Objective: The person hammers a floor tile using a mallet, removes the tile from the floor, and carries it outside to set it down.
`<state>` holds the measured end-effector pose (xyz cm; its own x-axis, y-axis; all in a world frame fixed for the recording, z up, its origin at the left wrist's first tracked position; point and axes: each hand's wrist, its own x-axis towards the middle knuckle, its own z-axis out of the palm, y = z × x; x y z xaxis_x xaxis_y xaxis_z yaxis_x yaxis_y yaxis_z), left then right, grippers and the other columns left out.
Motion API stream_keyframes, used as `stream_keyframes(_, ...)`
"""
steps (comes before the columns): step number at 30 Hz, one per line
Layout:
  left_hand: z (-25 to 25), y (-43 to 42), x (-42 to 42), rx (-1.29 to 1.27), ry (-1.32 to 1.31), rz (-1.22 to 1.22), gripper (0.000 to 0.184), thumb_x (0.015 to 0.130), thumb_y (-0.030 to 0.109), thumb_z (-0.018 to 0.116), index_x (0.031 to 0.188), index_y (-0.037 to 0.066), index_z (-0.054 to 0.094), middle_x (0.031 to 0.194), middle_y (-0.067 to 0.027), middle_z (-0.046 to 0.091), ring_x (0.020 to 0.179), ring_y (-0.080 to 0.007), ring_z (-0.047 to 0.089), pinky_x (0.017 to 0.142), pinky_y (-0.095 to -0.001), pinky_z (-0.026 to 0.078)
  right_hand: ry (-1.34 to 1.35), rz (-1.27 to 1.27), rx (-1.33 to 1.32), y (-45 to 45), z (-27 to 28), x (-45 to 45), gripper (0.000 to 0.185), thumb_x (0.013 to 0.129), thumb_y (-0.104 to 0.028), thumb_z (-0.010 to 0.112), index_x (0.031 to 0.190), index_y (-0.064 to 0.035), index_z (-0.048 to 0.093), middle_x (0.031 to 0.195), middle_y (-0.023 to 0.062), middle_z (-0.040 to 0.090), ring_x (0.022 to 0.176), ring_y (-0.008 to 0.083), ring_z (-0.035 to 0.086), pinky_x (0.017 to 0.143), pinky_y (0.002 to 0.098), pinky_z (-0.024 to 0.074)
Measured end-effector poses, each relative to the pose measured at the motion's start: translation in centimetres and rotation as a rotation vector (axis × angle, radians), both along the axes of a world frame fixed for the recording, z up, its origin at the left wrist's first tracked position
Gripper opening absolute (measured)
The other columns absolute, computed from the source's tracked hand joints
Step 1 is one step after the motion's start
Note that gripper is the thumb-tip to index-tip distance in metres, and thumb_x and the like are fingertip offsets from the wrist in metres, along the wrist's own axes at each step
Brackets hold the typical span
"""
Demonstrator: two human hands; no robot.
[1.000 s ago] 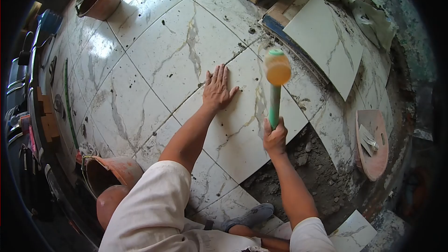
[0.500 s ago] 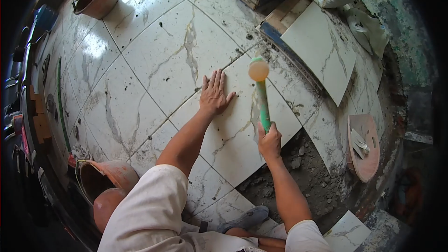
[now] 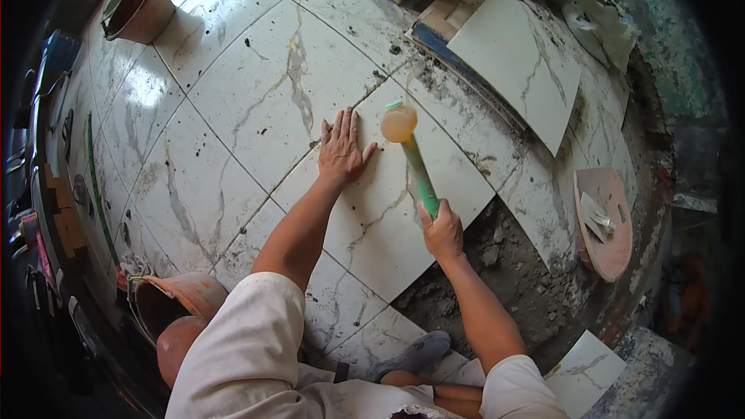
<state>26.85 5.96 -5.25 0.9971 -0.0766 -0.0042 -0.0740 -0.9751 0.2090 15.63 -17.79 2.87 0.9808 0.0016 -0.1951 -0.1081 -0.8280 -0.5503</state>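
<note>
My left hand [image 3: 343, 154] lies flat with fingers spread near the far left edge of a white marbled floor tile [image 3: 372, 229]. In my right hand [image 3: 444, 234] is the green handle of a mallet [image 3: 400, 122], its pale amber head over the far part of that tile. Whether the head touches the tile I cannot tell. Grey mortar rubble [image 3: 489, 264] lies along the tile's near right edge, below my right forearm.
Two buckets stand at left, one far [image 3: 140, 9] and one near [image 3: 180, 295]. A loose tile [image 3: 520, 62] leans over cardboard at the upper right. A pinkish board [image 3: 609, 252] with metal pieces sits at right, and a cut tile piece [image 3: 587, 372] lies at lower right.
The mallet head has swung left, its handle now tilting that way. My left hand stays flat on the tile. The whole view has shifted slightly.
</note>
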Motion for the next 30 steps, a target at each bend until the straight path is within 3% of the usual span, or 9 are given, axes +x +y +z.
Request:
stream_keyframes(5, 0.1, 0.1, 0.1, 0.001, -0.025, -0.014, 0.081, 0.094, 0.056, 0.039, 0.151, 0.002, 0.02, 0.159, -0.0125, 0.019, 0.148, -0.0254, 0.014, 0.12, -0.0486, 0.006, 0.133, -0.055, -0.233, -1.4, -2.3, -0.7, 0.039, 0.092, -0.039, 0.061, 0.089, -0.0018, 0.051, 0.071, 0.0247, 0.062, 0.073, 0.0458, 0.063, 0.061, 0.0523, 0.0502)
stream_keyframes(8, -0.2, -0.2, 0.1, 0.065, 0.037, -0.016, 0.081, 0.094, 0.055, 0.04, 0.152, 0.002, 0.019, 0.16, -0.0119, 0.018, 0.148, -0.0247, 0.013, 0.119, -0.0488, 0.006, -0.029, 0.037, -0.006, -0.8, 0.7, -0.4, 0.039, 0.091, -0.039, 0.063, 0.091, -0.0019, 0.05, 0.07, 0.0234, 0.063, 0.071, 0.0447, 0.064, 0.06, 0.0509, 0.0507)
stream_keyframes(11, -0.3, 0.0, 0.0, 0.108, 0.041, -0.048, 0.081, 0.094, 0.055, 0.04, 0.152, 0.002, 0.018, 0.16, -0.0111, 0.018, 0.149, -0.0238, 0.012, 0.119, -0.0487, 0.006, -0.199, 0.037, 0.08, -2.1, -1.0, -1.5, 0.041, 0.091, -0.04, 0.063, 0.094, -0.0008, 0.05, 0.069, 0.0227, 0.063, 0.068, 0.0437, 0.064, 0.059, 0.0507, 0.0515)
stream_keyframes(13, 0.1, -0.2, 0.3, 0.066, 0.055, -0.005, 0.081, 0.094, 0.054, 0.039, 0.152, 0.002, 0.018, 0.16, -0.0109, 0.018, 0.149, -0.0237, 0.012, 0.119, -0.0487, 0.006, 0.142, 0.086, -0.274, -4.1, -2.0, -0.7, 0.042, 0.091, -0.041, 0.062, 0.094, -0.0015, 0.049, 0.068, 0.0214, 0.062, 0.065, 0.0422, 0.064, 0.059, 0.051, 0.0522)
stream_keyframes(18, -0.9, 0.2, 0.2, 0.289, 0.042, -0.06, 0.082, 0.095, 0.058, 0.034, 0.152, 0.002, 0.017, 0.16, -0.0105, 0.017, 0.149, -0.0232, 0.011, 0.119, -0.0479, 0.005, -0.182, 0.195, -0.08, -5.5, 0.6, -1.2, 0.042, 0.089, -0.041, 0.064, 0.092, -0.0018, 0.05, 0.067, 0.0202, 0.062, 0.062, 0.0383, 0.065, 0.053, 0.0457, 0.0528)
stream_keyframes(21, 0.0, -0.5, 0.3, 0.138, 0.085, -0.001, 0.082, 0.096, 0.059, 0.032, 0.152, 0.002, 0.016, 0.16, -0.0106, 0.016, 0.149, -0.023, 0.01, 0.119, -0.0478, 0.005, -0.231, 0.247, -0.072, -10.4, -1.0, -4.2, 0.04, 0.089, -0.039, 0.065, 0.092, -0.0022, 0.049, 0.066, 0.0197, 0.062, 0.061, 0.0389, 0.065, 0.052, 0.0463, 0.0524)
stream_keyframes(23, -0.3, -0.3, 0.3, 0.143, 0.069, -0.002, 0.082, 0.096, 0.059, 0.033, 0.152, 0.002, 0.016, 0.16, -0.0108, 0.016, 0.149, -0.0231, 0.011, 0.119, -0.0479, 0.005, 0.134, 0.139, -0.324, -12.4, -1.0, -5.1, 0.039, 0.088, -0.037, 0.067, 0.089, -0.003, 0.048, 0.065, 0.0193, 0.062, 0.059, 0.0392, 0.064, 0.051, 0.0466, 0.0517)
stream_keyframes(28, -0.5, -0.2, 0.4, 0.17, 0.078, -0.025, 0.082, 0.095, 0.059, 0.033, 0.152, 0.002, 0.018, 0.16, -0.011, 0.017, 0.149, -0.023, 0.012, 0.119, -0.0481, 0.005, -0.151, 0.233, -0.078, -8.2, 5.0, -3.6, 0.039, 0.088, -0.038, 0.067, 0.09, -0.0045, 0.048, 0.064, 0.0191, 0.061, 0.058, 0.0396, 0.063, 0.048, 0.0474, 0.0502)
stream_keyframes(30, -0.4, -0.3, 0.2, 0.16, 0.071, -0.014, 0.082, 0.095, 0.06, 0.033, 0.152, 0.002, 0.017, 0.16, -0.0109, 0.017, 0.149, -0.023, 0.012, 0.119, -0.048, 0.005, -0.162, 0.252, -0.039, -9.4, 3.5, -4.5, 0.039, 0.088, -0.039, 0.067, 0.09, -0.0048, 0.048, 0.064, 0.019, 0.061, 0.059, 0.0393, 0.064, 0.049, 0.0469, 0.0505)
